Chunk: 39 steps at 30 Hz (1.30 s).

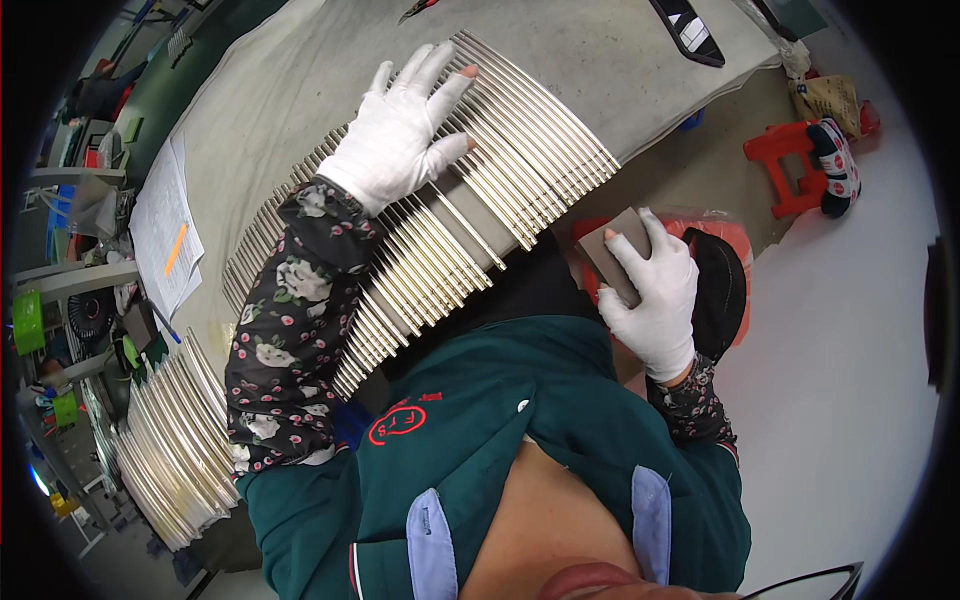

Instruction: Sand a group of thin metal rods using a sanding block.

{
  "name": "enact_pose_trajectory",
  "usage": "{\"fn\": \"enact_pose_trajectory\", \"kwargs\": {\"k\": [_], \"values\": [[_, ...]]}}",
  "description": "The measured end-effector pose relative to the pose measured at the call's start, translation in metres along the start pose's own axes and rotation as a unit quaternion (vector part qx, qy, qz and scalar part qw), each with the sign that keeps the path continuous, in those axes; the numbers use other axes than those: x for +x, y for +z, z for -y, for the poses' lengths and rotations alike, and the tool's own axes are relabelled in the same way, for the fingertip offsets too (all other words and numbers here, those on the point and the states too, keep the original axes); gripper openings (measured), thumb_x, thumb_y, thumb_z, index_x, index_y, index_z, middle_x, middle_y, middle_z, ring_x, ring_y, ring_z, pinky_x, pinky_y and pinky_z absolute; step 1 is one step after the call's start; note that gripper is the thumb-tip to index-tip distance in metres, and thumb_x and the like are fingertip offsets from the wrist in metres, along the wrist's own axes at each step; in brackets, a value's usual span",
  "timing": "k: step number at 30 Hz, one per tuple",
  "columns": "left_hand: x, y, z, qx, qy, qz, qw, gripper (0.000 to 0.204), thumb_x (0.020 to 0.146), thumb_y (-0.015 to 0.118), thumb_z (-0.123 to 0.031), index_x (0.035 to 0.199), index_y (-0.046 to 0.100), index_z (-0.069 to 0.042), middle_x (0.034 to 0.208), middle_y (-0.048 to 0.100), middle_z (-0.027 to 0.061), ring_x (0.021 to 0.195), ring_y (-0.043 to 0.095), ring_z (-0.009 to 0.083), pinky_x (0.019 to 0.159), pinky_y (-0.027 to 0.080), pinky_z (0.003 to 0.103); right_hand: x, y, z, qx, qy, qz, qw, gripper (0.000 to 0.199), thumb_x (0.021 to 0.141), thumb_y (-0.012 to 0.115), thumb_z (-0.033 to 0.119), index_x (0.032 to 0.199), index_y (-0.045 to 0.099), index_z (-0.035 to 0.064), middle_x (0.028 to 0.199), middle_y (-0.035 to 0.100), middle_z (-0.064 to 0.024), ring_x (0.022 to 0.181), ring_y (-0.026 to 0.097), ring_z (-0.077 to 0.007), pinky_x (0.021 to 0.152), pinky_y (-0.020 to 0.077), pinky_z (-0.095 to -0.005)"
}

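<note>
My left hand (405,130), in a white glove with bare thumb and forefinger tips, lies spread on a row of thin shiny metal rods (520,130). The rods sit side by side on the table, with gaps between some groups; one rod (468,228) lies apart in a gap. Away from the rods, off the table's near edge on the right, my gloved right hand (655,295) grips a flat grey-brown block (612,262), which looks like a sanding block. Its fingers and thumb press on the block's face and edge.
Another stack of metal rods (170,440) is at the lower left. Papers (168,235) with an orange strip lie on the table's left side. A phone (688,30) rests near the far right edge, and red-handled pliers (415,10) at the back. A red stool (785,170) stands on the floor.
</note>
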<state>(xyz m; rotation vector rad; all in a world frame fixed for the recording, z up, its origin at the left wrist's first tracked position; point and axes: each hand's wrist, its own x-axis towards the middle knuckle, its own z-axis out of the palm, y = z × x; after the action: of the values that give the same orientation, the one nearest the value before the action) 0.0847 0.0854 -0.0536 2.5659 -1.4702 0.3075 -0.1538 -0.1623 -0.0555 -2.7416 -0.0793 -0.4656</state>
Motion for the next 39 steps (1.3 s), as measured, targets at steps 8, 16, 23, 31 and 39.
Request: {"fn": "enact_pose_trajectory", "kwargs": {"k": [8,16,23,31,39], "values": [[-0.11,-0.051,0.002,-0.026,0.005,0.126,0.992,0.077,0.09,0.048,-0.055,0.151,0.035,-0.01,0.158,0.026,0.0236,0.146,0.025,0.0431,0.117,0.019,0.06,-0.001,0.004,-0.009,-0.007,0.014,0.024,1.0,0.055,0.062,0.072,0.013,0.117,0.068,0.0115,0.13,0.056,-0.0261,0.103,0.058,-0.0408,0.085,0.0506,-0.0459],[-0.098,-0.02,0.0,0.022,0.009,0.094,0.995,0.072,0.091,0.051,-0.047,0.152,0.034,-0.012,0.16,0.026,0.0189,0.148,0.023,0.0392,0.118,0.018,0.06,0.002,0.004,0.023,0.034,-0.055,0.065,0.996,0.058,0.062,0.074,0.015,0.119,0.066,0.0124,0.136,0.051,-0.0255,0.104,0.057,-0.0402,0.088,0.0483,-0.0467],[-0.061,-0.006,0.028,0.01,0.009,-0.007,1.0,0.065,0.099,0.045,-0.049,0.153,0.031,-0.016,0.162,0.023,0.0117,0.149,0.023,0.032,0.12,0.015,0.058,-0.003,0.008,0.05,0.06,-0.088,0.065,0.992,0.066,0.053,0.078,0.017,0.118,0.067,0.0156,0.131,0.053,-0.0293,0.097,0.058,-0.0396,0.08,0.05,-0.0457],[-0.076,0.017,0.083,-0.051,-0.072,0.023,0.996,0.065,0.102,0.044,-0.047,0.155,0.028,-0.015,0.162,0.024,0.0086,0.149,0.024,0.0299,0.121,0.014,0.055,0.001,0.022,0.065,0.037,-0.093,0.019,0.995,0.065,0.053,0.078,0.022,0.117,0.068,0.0169,0.13,0.054,-0.0285,0.094,0.06,-0.0394,0.077,0.0501,-0.0451],[-0.078,0.004,0.074,-0.05,-0.055,0.064,0.995,0.058,0.1,0.047,-0.036,0.147,0.041,-0.001,0.155,0.035,0.0197,0.147,0.029,0.0328,0.121,0.021,0.046,0.002,0.022,0.068,0.02,-0.081,0.036,0.996,0.064,0.055,0.077,0.021,0.118,0.067,0.0168,0.132,0.053,-0.0271,0.098,0.059,-0.0402,0.08,0.0496,-0.0454]]}}
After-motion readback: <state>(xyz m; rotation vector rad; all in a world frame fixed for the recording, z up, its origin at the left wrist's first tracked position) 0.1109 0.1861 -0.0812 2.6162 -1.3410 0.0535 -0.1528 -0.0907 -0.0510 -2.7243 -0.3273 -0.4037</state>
